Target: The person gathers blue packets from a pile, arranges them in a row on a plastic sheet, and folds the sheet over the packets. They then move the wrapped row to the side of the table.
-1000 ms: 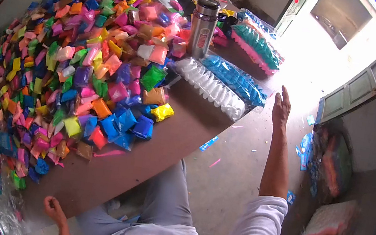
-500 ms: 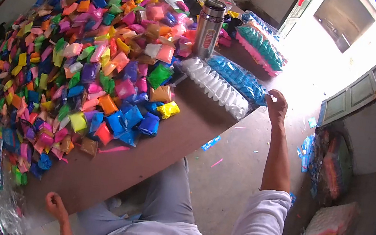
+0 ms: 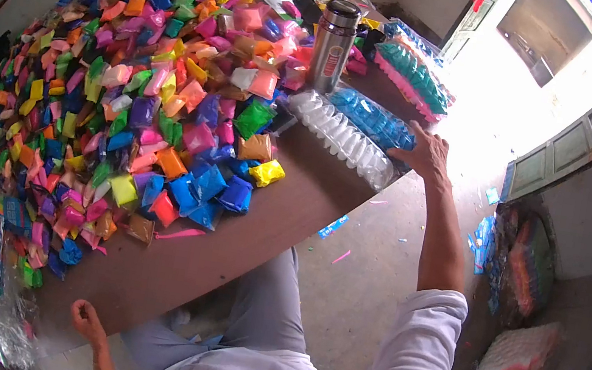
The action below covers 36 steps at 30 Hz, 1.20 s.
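My right hand (image 3: 426,157) is at the near right end of a stack of blue plastic trays (image 3: 373,118), thumb and fingers around its end. Beside that stack, touching or nearly so, lies a similar row of clear-white plastic trays (image 3: 341,140). At the lower left, my left hand (image 3: 86,321) hangs by the table's front edge with its fingers curled; nothing shows in it. Closest to that hand are small wrapped packets of many colours, part of a large heap (image 3: 170,105) covering the left and back of the brown table (image 3: 242,238).
A steel flask (image 3: 331,49) stands upright behind the trays. More stacked trays, green and pink (image 3: 413,80), lie at the table's far right. Clear plastic wrapping (image 3: 1,317) hangs at the left edge. Wrapped tray bundles (image 3: 520,352) sit on the floor at right.
My right hand has shifted slightly left and opened from a pinch to span the end of the blue tray stack. My left hand has barely moved.
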Each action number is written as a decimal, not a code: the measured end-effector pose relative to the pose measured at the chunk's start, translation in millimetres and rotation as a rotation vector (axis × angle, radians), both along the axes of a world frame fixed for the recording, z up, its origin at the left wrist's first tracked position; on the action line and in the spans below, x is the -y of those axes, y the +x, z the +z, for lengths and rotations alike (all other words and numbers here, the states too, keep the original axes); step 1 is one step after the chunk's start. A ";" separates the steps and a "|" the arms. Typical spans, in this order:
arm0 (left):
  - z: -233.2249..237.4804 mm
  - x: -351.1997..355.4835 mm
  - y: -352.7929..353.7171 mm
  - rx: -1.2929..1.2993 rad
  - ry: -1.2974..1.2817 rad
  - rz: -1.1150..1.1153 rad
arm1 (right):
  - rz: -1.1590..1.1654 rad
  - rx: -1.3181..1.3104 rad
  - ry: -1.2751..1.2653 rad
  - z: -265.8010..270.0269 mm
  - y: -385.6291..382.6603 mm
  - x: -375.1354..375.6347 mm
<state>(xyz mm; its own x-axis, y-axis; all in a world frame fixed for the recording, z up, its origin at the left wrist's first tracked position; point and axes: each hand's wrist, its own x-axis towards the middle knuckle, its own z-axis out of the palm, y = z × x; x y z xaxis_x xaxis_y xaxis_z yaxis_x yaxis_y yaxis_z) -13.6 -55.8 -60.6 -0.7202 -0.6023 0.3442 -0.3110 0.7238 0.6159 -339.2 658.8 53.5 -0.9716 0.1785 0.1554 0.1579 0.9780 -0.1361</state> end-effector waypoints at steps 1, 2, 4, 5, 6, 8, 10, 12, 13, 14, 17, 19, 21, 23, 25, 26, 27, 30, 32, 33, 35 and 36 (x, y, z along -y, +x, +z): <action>-0.1 -0.4 -0.2 -0.002 0.000 0.004 | 0.024 0.102 0.074 4.1 -2.0 3.9; -0.1 -0.5 0.2 -0.008 -0.001 -0.002 | 0.028 0.101 0.074 -2.6 -5.3 0.6; -1.9 -0.7 1.8 -0.010 0.001 -0.005 | 0.200 -0.152 0.190 -17.2 -9.8 -6.9; -4.6 0.8 2.3 -0.015 0.019 0.010 | 0.204 -0.151 0.190 -22.7 -12.9 -10.4; -5.5 1.8 2.5 -0.019 0.036 0.024 | 0.237 -0.176 0.147 -23.8 -14.0 -9.2; -4.0 4.0 4.0 0.019 0.006 0.028 | 0.272 -0.201 0.104 -24.6 -16.8 -5.4; -5.3 7.4 5.2 0.057 -0.024 0.030 | 0.337 -0.133 0.047 -23.2 -18.5 1.8; -10.5 12.4 6.0 0.026 -0.053 0.006 | 0.343 -0.102 0.061 -21.4 -16.8 9.0; -11.6 13.6 6.9 0.026 -0.051 0.007 | 0.347 -0.070 0.076 -20.7 -16.5 10.5; -12.8 14.5 7.5 0.023 -0.017 0.004 | 0.348 -0.070 0.078 -25.3 -18.8 7.0; -15.7 16.3 7.3 -0.005 -0.007 -0.021 | 0.390 -0.177 0.133 -42.1 -25.2 -6.7; -13.5 12.4 5.8 -0.032 -0.037 -0.041 | 0.295 -0.210 0.014 -45.9 -24.6 -7.0; -8.6 6.0 4.5 -0.040 -0.056 -0.018 | 0.312 -0.240 -0.047 -42.4 -23.6 -9.9; -3.3 1.5 3.6 -0.027 -0.031 -0.016 | 0.306 -0.180 -0.283 -34.8 -24.2 -13.1; -2.8 2.4 4.2 -0.017 -0.006 -0.013 | 0.279 -0.160 -0.365 -30.5 -25.5 -15.4; -4.2 6.4 5.3 0.005 -0.007 -0.011 | 0.221 -0.127 -0.374 -27.6 -26.7 -16.5; -5.0 8.3 5.6 0.028 -0.007 -0.009 | 0.164 -0.093 -0.384 -25.4 -27.1 -16.8; -8.8 6.6 5.2 -0.037 -0.021 0.010 | 0.118 -0.072 -0.373 -20.4 -28.1 -13.2; -5.7 3.2 4.9 -0.029 -0.023 0.019 | 0.161 -0.099 -0.345 -31.9 -33.9 -17.2; -4.0 1.8 4.2 -0.022 -0.025 0.024 | 0.199 -0.127 -0.317 -33.8 -34.8 -15.7; -6.9 5.7 4.6 -0.019 -0.050 0.020 | 0.221 -0.162 -0.262 -35.0 -33.3 -12.4; -6.3 6.5 4.6 -0.018 -0.074 0.013 | 0.241 -0.199 -0.206 -34.9 -32.1 -8.3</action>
